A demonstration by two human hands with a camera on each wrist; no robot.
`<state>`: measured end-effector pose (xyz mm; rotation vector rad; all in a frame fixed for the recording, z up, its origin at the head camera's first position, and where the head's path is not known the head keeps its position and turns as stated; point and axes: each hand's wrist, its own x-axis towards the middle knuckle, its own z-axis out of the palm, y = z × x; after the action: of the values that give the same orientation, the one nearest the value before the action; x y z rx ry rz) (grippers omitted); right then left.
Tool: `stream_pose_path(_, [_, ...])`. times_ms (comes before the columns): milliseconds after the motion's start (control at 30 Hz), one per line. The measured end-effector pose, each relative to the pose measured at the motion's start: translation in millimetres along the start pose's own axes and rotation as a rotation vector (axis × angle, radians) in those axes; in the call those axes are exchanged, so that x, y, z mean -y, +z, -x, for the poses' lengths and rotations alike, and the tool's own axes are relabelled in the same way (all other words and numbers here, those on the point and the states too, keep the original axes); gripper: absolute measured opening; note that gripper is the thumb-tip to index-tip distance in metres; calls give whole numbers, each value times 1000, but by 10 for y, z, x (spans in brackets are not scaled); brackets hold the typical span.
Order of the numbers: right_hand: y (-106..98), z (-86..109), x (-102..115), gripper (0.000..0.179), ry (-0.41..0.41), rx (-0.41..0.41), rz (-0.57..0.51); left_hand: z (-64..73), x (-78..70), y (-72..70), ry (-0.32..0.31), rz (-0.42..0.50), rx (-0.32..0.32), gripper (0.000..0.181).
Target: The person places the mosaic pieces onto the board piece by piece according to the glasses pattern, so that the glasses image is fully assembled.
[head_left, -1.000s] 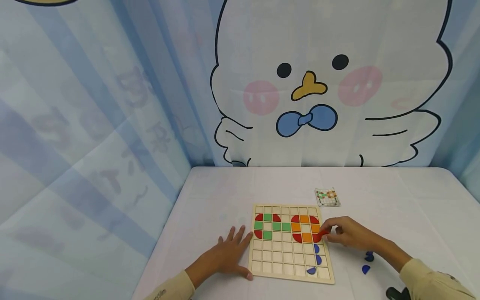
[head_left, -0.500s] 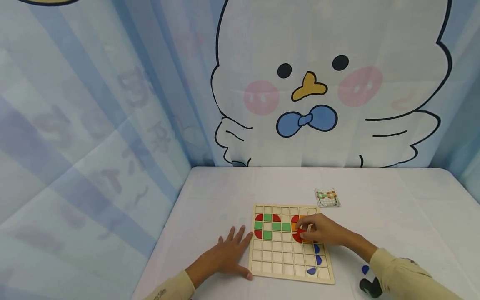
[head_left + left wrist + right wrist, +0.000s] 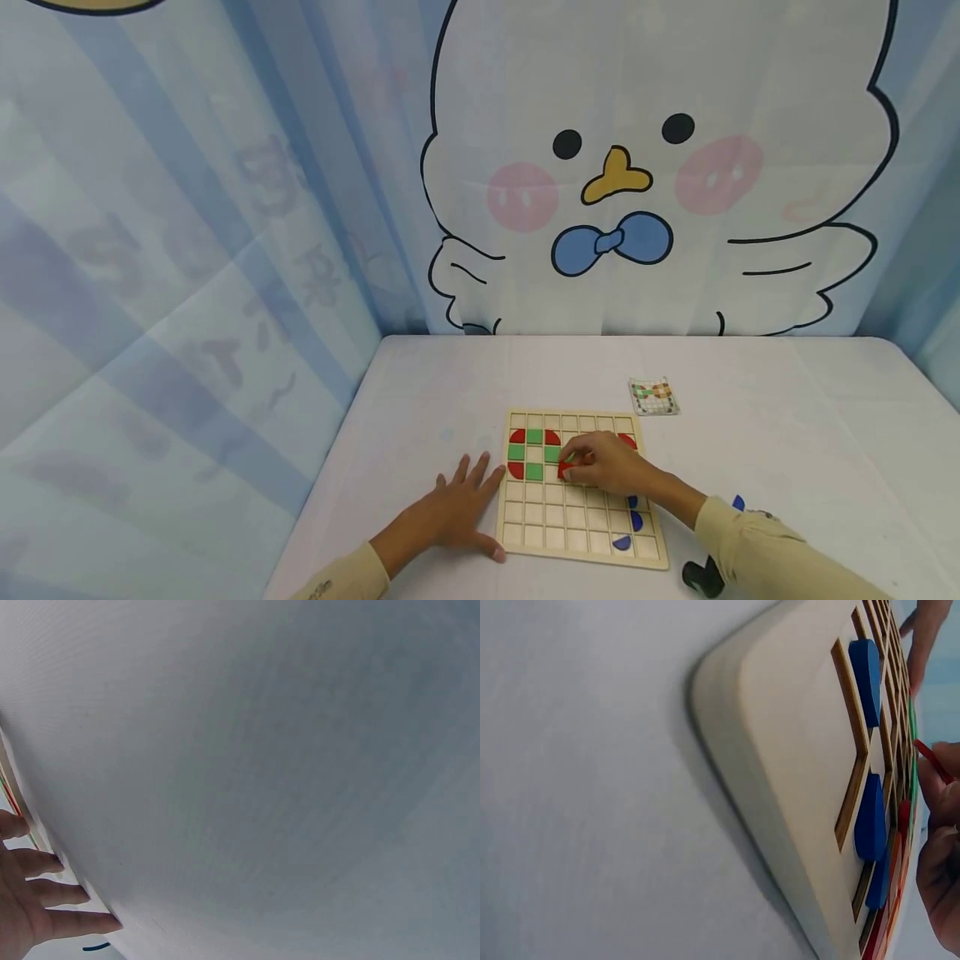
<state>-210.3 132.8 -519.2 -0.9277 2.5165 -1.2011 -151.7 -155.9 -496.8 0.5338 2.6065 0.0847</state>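
A square wooden grid board (image 3: 555, 517) lies on the table in the head view. Beside its left edge my left hand (image 3: 453, 510) rests with spread, straight fingers. My right hand (image 3: 613, 463) is over the board's middle and pinches a red piece (image 3: 932, 759) between thumb and fingers. Green squares (image 3: 534, 437) and red rounded pieces (image 3: 517, 437) fill cells at the upper left. The right hand hides most of the upper right pattern, though one red piece (image 3: 627, 441) shows. Several blue half-round pieces (image 3: 621, 543) sit in cells at the lower right.
A small pattern card (image 3: 654, 397) lies behind the board's back right corner. To the right, a loose blue piece (image 3: 738, 502) shows past the right sleeve. A dark object (image 3: 703, 578) is under the right forearm. A printed curtain stands behind the table.
My right hand has moved left across the board with the red piece, from the right edge to near the green squares. My left hand has stayed in place.
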Motion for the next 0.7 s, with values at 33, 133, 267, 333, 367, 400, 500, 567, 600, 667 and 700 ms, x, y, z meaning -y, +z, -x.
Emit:
stream_pose_path(33, [23,-12,6,14,3,0,9,1,0,3,-1,-2,1,118])
stream_pose_path(133, [77,-38,32,13,7,-11,39,-1,7,12,-1,-6,-1,119])
stream_pose_path(267, [111,-55,76,12,21,-33,73,-14,21,31,3,-8,-4,119])
stream_pose_path(333, [117,-59,95,13,30,-40,83,-23,31,46,4,-9,-3,119])
stream_pose_path(367, [118,-61,103,13,36,-42,88,-28,37,56,5,-11,-4,119])
stream_pose_path(400, [119,-63,108,13,38,-43,90,-34,42,66,6,-13,-4,119])
stream_pose_path(500, [122,-75,122,13,43,-48,110,-41,52,74,8,-12,-4,118])
stream_pose_path(567, [127,-88,127,12,39,-49,132,-40,52,71,8,-8,-3,118])
stream_pose_path(600, [130,-94,130,12,38,-48,141,-40,52,71,9,-6,-2,118])
stream_pose_path(667, [133,-107,135,13,37,-47,164,-37,49,66,11,-1,-3,118])
stream_pose_path(700, [134,-110,138,14,39,-44,172,-37,48,64,12,0,-3,118])
